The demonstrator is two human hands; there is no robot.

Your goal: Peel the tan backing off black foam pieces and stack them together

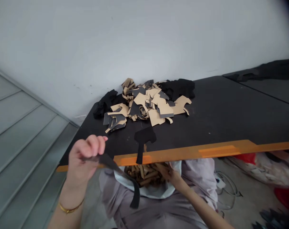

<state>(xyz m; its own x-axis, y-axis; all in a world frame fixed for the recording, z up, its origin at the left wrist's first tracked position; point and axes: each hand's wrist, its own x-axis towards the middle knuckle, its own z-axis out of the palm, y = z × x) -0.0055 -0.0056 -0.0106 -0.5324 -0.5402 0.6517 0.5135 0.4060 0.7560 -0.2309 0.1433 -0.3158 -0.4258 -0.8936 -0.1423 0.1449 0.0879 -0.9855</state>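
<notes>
Raised over the table's left front edge, my left hand (88,151) is closed on a curved dark strip (122,173), which hangs down to the right over my lap. My right hand (169,173) is at the right rim of a white bag (158,193) on my lap; its fingers are too blurred to read. Curled brown paper scraps (146,175) fill the bag. On the table lies a black T-shaped piece (145,136), its narrow end over the front edge. Behind it is a heap of tan and dark cut pieces (144,105).
Orange-brown tape (182,154) runs along the front edge of the black table (220,111). Black material (180,89) lies against the white wall. A ribbed grey surface (20,136) is at the left. White cables (230,187) and red items (286,195) are on the floor at right.
</notes>
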